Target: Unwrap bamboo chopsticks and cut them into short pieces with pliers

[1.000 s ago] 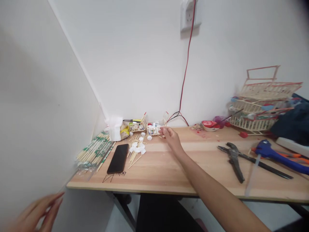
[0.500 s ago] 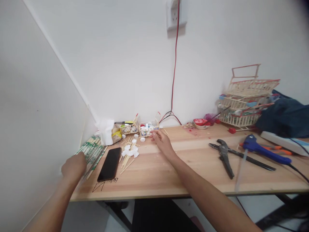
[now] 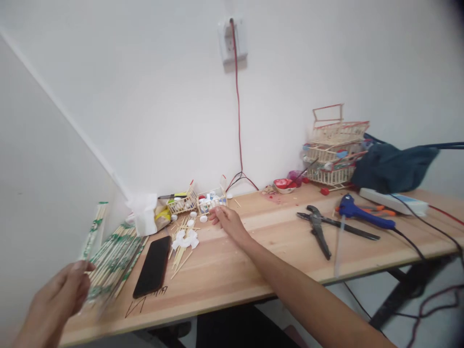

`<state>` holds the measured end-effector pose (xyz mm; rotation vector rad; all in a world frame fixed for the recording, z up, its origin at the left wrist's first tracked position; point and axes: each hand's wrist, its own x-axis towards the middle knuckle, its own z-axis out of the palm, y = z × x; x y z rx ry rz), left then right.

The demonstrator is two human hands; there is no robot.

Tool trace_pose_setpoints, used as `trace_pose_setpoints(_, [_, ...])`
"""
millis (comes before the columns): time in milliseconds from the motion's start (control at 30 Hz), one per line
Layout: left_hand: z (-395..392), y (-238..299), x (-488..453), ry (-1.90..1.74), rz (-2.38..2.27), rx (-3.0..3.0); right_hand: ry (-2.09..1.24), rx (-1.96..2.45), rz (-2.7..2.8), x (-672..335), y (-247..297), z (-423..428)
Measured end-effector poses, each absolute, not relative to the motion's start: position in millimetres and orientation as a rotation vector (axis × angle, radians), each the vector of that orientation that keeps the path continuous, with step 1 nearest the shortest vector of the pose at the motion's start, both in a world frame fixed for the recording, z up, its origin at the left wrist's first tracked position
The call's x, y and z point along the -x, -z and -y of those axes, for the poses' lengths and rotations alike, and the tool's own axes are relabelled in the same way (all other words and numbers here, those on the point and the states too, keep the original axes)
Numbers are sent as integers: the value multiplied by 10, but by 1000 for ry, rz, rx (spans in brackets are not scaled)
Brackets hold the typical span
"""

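Observation:
My left hand (image 3: 60,299) is at the lower left, fingers closed round a paper-wrapped pair of chopsticks (image 3: 93,231) lifted upright above the pile of wrapped chopsticks (image 3: 112,258) at the desk's left end. My right hand (image 3: 226,221) rests on the wooden desk (image 3: 275,251) with fingers curled, touching a small stick-built basket (image 3: 210,202) that holds bottle caps. Whether it grips the basket I cannot make out. Loose bamboo sticks and white caps (image 3: 184,240) lie just left of that hand.
A black phone (image 3: 152,266) lies beside the chopstick pile. Pliers (image 3: 319,229), a blue glue gun (image 3: 362,217), a power strip (image 3: 391,200), a dark bag (image 3: 391,164) and a stacked stick basket (image 3: 333,154) fill the right. A red cable (image 3: 237,106) hangs from the wall socket.
My left hand came up from below the desk to the chopstick pile and lifted one wrapped pair. The view has swung right and down; my right hand stays by the small basket.

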<state>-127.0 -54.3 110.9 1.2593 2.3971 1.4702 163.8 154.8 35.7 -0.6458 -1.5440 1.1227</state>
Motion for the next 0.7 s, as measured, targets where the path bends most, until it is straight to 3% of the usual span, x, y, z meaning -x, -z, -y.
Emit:
trace_pose_setpoints(133, [257,-776,408,-1537,-1744,-1064,-1266,588,1439,-1652,-409,-1582])
trace_pose_setpoints(333, [-419,-277,-585,-1405,-1409,-1292,-1528,488,1253,-1681,-412,-1637])
trace_pose_setpoints(700, [-518,-21,-609,-1356,-1259,-1254,-1695,461,1118,-1631,-408,-1579])
